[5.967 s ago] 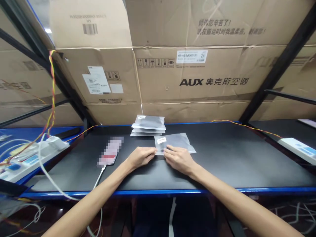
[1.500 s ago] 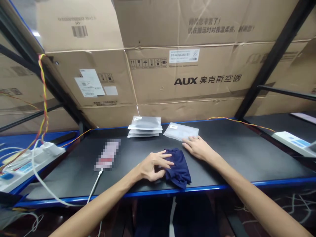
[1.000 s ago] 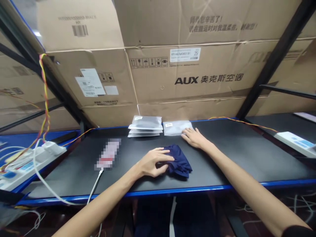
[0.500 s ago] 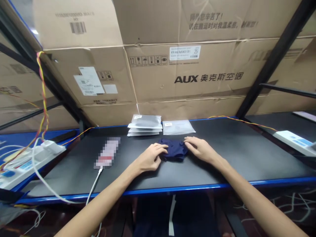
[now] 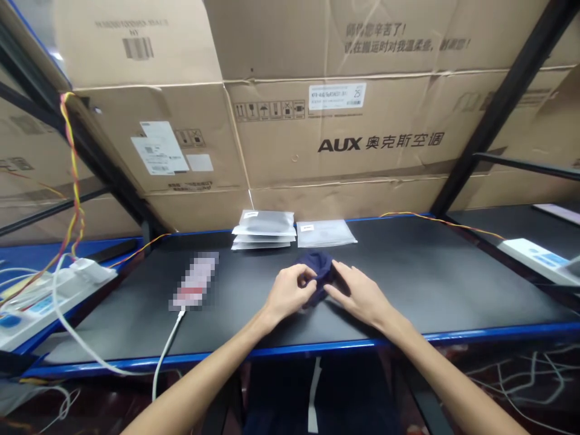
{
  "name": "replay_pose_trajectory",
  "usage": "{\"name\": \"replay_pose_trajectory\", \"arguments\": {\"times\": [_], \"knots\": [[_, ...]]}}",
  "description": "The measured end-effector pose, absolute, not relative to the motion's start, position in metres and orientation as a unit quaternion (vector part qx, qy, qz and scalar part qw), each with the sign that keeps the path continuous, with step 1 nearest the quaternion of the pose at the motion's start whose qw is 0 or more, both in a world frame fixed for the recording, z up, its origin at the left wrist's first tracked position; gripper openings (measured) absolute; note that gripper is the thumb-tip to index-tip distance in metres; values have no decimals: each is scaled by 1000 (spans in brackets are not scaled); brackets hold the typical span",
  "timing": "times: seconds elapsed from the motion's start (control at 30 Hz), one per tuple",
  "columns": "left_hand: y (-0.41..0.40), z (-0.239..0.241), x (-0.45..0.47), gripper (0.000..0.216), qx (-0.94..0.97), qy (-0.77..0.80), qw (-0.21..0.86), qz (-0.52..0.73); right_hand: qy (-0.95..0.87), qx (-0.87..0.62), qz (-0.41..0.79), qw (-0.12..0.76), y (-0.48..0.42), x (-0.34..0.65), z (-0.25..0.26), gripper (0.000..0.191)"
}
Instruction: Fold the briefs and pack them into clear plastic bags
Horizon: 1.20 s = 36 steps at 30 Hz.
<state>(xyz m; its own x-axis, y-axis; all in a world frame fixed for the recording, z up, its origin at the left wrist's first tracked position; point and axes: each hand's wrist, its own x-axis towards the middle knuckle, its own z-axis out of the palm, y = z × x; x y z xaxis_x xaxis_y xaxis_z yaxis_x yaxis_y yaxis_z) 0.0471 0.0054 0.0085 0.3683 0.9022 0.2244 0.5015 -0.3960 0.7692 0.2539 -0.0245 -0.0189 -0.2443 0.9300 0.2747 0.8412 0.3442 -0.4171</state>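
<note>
A navy blue piece of cloth (image 5: 321,266), bunched up, lies on the black tabletop between my hands. My left hand (image 5: 292,289) is at its left side, with curled fingers and thumb closed on the near left part of the fabric. On the right side, my right hand (image 5: 357,293) holds the cloth's edge between its fingers and thumb. Folds hide the garment's exact kind, and my fingers cover part of it.
Behind the cloth are a stack of frosted plastic bags (image 5: 263,226) and a single flat bag (image 5: 327,234). A pixelated phone (image 5: 196,281) on a white cable (image 5: 165,347) lies to the left. Power strips (image 5: 534,254) sit at both sides; cardboard (image 5: 272,157) stands behind.
The cloth has been gathered from a wider, flatter bundle into a narrower, taller one. My right hand has moved left, and my left hand has moved slightly right; they are closer together.
</note>
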Motion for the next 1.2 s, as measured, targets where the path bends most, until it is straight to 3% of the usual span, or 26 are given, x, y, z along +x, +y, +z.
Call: {"name": "replay_pose_trajectory", "arguments": {"times": [0.1,0.2,0.43,0.63,0.77,0.93,1.07,1.2], "knots": [[4,6,48,20,685,440,429,391,-792,-573,87,195,-24,253,-22,72],[5,8,42,29,653,421,462,429,-800,-572,91,153,-25,258,-22,71],[14,23,7,30,746,520,166,381,-800,-577,113,120,-25,288,-14,67],[15,11,-17,28,780,590,78,192,-800,-569,147,117,-17,312,-16,67],[8,13,-16,27,792,578,20,197,-803,-550,168,158,-14,316,-19,66],[-9,25,2,26,852,462,29,245,-812,-505,176,233,-17,299,-17,52],[-13,20,15,30,879,434,48,192,-832,-502,130,197,-21,282,-17,56],[-9,16,17,17,865,443,77,222,-839,-508,115,161,-22,282,-19,59]]}}
